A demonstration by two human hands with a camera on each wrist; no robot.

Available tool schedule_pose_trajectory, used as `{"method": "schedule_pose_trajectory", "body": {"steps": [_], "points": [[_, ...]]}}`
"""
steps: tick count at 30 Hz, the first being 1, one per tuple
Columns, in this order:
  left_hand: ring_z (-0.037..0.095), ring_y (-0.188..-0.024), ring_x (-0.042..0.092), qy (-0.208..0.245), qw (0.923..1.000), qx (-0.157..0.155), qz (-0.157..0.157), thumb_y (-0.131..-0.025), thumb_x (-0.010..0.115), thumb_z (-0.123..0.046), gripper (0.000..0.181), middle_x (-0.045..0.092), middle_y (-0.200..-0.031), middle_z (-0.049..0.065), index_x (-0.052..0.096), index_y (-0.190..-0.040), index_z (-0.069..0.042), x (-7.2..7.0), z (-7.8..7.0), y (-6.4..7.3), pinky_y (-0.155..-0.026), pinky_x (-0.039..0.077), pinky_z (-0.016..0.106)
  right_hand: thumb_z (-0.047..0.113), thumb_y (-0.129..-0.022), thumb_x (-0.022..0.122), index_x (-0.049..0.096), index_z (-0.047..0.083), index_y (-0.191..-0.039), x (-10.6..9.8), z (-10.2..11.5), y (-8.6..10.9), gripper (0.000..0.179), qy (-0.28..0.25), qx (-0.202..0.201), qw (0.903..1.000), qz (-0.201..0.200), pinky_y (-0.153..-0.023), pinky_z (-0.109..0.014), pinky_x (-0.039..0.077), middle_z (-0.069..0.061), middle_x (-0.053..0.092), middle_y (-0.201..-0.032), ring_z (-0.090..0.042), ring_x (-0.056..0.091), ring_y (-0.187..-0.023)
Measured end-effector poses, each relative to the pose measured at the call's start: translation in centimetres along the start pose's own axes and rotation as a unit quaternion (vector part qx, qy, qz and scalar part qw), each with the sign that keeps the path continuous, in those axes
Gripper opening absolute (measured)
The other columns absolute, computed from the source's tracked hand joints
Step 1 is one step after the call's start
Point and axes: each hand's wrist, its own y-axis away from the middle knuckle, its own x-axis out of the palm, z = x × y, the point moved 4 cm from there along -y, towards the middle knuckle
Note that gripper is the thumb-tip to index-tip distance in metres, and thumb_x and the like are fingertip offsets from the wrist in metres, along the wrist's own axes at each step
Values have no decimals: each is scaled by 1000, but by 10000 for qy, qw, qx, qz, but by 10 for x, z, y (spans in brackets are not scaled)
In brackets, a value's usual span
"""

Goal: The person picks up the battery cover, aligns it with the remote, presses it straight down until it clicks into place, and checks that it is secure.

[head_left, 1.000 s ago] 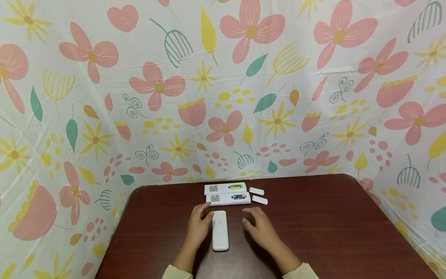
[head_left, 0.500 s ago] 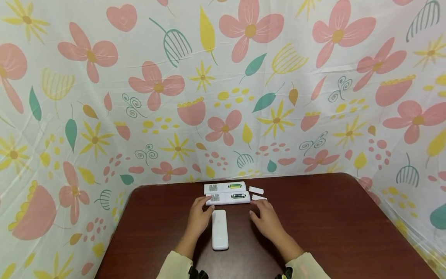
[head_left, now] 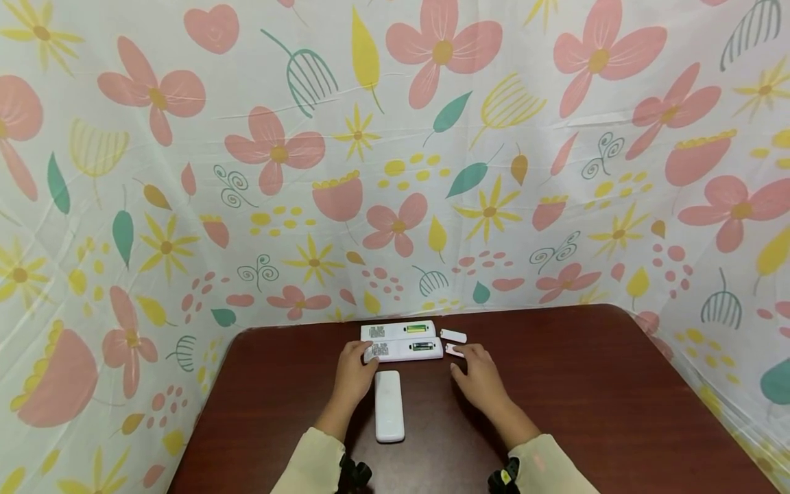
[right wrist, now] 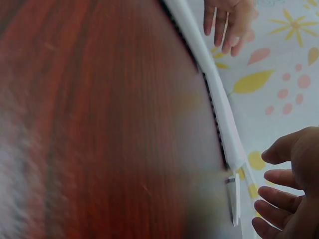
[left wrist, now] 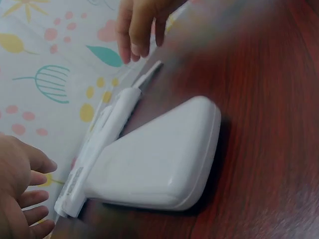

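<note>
Two white remote controls lie back up, one behind the other; the front one (head_left: 401, 350) and the rear one (head_left: 389, 331) both show a battery in an uncovered compartment. My left hand (head_left: 354, 374) reaches to the left end of the front remote, fingers loosely bent. My right hand (head_left: 481, 377) is at the front battery cover (head_left: 452, 350), partly hiding it; in the right wrist view its fingers (right wrist: 274, 194) are spread beside that cover (right wrist: 235, 199). A third white remote (head_left: 389, 407) lies lengthwise between my hands, its plain side up.
Another small white battery cover (head_left: 453, 336) lies right of the rear remote. The dark brown wooden table (head_left: 586, 398) ends at a flower-printed cloth (head_left: 395, 171) behind. Black camera straps (head_left: 354, 475) sit at both wrists.
My right hand has moved forward and right to the front battery cover. My left hand has moved slightly forward to the front remote's left end. The remotes have not moved.
</note>
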Motion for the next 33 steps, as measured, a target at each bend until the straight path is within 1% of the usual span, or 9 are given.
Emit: {"method": "schedule_pose_trajectory", "body": {"steps": [3, 6, 13, 19, 26, 33], "points": [[41, -125, 54, -263, 9996, 110, -28, -90, 72, -10, 41, 60, -128, 20, 66, -128, 3, 2, 0, -2, -103, 48, 55, 18, -94, 69, 64, 1, -131, -1, -3, -3, 41, 112, 51, 9999, 35, -99, -58, 48, -23, 59, -129, -41, 55, -121], [40, -124, 55, -428, 9990, 139, 37, -90, 72, -11, 41, 60, -128, 19, 66, -128, 2, 4, 1, -4, -102, 49, 53, 18, -94, 69, 64, 0, -130, -2, -4, -5, 41, 231, 66, 9997, 73, -99, -59, 47, -24, 58, -128, -42, 56, -121], [39, -125, 54, -685, 9973, 180, 210, -92, 71, -11, 41, 59, -132, 19, 65, -130, 2, 9, 5, -9, -99, 51, 52, 18, -95, 68, 63, -1, -131, -3, -8, -9, 41, 401, 147, 9988, 223, -99, -58, 47, -25, 57, -129, -42, 55, -121], [40, -128, 52, -855, 9956, 106, 361, -93, 70, -12, 39, 58, -135, 19, 66, -129, 1, 11, 7, -11, -100, 51, 51, 17, -94, 69, 64, -3, -129, -3, -14, -12, 40, 501, 168, 9984, 214, -98, -56, 48, -25, 58, -127, -42, 55, -118], [37, -131, 51, -926, 9946, -59, 460, -95, 68, -13, 41, 53, -138, 17, 63, -133, 1, 14, 9, -13, -102, 51, 48, 16, -94, 69, 64, -5, -129, -1, -20, -17, 40, 498, 385, 9975, 312, -98, -55, 49, -25, 58, -127, -42, 55, -119], [37, -126, 52, -1095, 9929, 146, 438, -94, 69, -11, 40, 54, -133, 18, 64, -131, 5, 14, 7, -14, -101, 50, 49, 16, -95, 68, 64, -4, -129, 1, -23, -19, 40, 463, 545, 9968, 355, -97, -54, 50, -25, 58, -127, -41, 54, -119]]}}
